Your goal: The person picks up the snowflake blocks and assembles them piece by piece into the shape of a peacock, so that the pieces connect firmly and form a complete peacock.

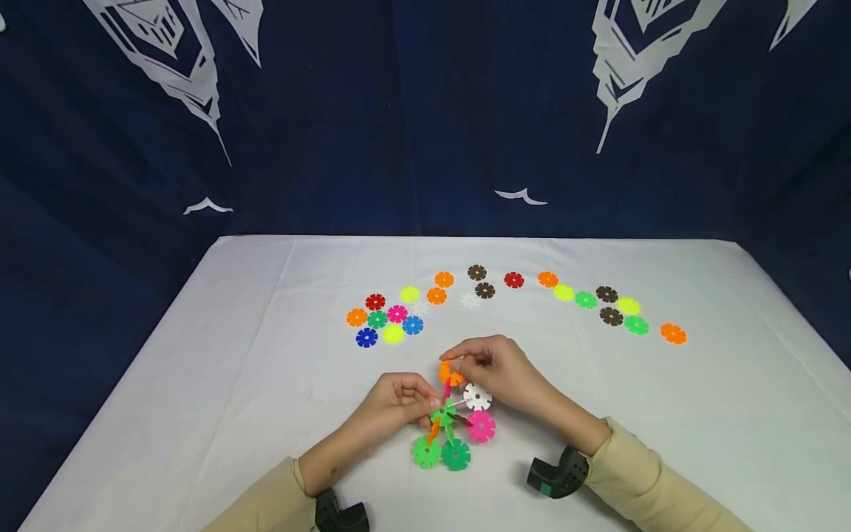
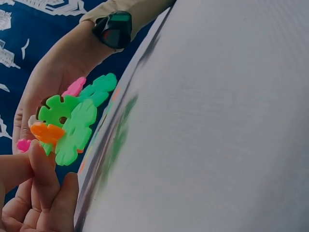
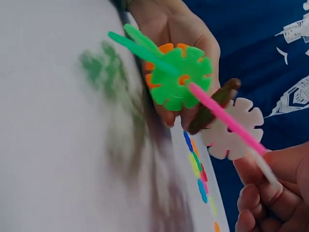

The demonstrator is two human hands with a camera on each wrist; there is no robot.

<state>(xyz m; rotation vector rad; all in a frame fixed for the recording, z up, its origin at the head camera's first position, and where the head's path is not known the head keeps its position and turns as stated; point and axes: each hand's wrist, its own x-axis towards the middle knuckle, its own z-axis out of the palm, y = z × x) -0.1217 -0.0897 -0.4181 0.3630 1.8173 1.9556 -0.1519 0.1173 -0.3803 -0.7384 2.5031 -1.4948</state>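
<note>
Between both hands is an assembly of notched plastic discs, with a light green hub disc in its middle. My left hand pinches the hub side of it; in the left wrist view its fingertips are beside a small orange disc. At the top, my right hand pinches an orange disc. Around the hub stand spoke discs carrying a white disc, a pink disc, a teal green disc and a light green disc. Fingers hide part of the hub.
Loose discs lie behind the hands on the white-covered table: a left cluster with a blue disc, brown discs in the middle, and a row reaching an orange disc at right. A dark blue curtain hangs behind.
</note>
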